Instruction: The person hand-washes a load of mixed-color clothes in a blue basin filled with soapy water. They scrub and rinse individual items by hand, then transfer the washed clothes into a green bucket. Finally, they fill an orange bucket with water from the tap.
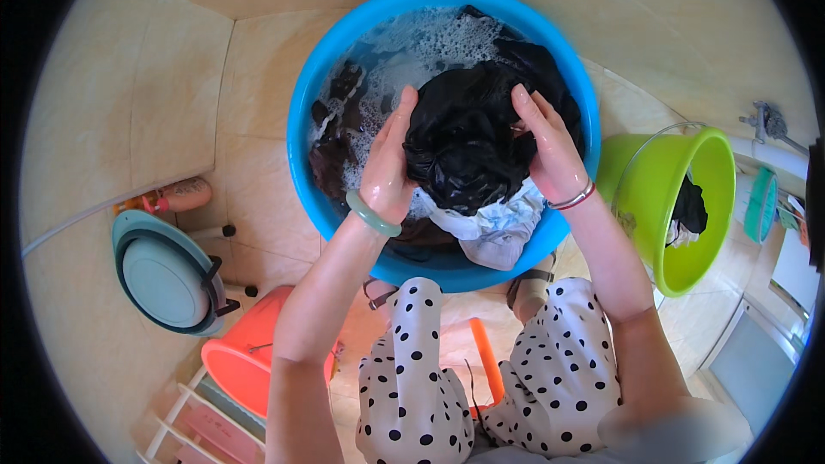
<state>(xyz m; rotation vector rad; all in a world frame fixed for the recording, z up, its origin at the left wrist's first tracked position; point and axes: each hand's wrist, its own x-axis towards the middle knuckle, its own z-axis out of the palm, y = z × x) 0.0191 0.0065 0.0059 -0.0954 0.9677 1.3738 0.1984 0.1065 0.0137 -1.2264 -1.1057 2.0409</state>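
A bunched wet black garment [468, 137] is held between my two hands, above the soapy water of a large blue basin [302, 133]. My left hand [391, 159], below which a green bangle sits on the wrist, presses its left side. On the opposite side my right hand [553, 146] grips it, thumb on top, some fingers hidden by the cloth. Under the black bundle lies a white and pale blue cloth [498, 228]. Dark brown clothes [337, 159] soak at the basin's left, and white suds [455, 39] float toward the far side.
A lime-green bucket [632, 167] with dark and white cloth inside stands at the right. To the left are a grey-green folding basin [163, 279], an orange-red bucket [245, 361] and a white rack [176, 412]. A tap [765, 123] juts from the right wall.
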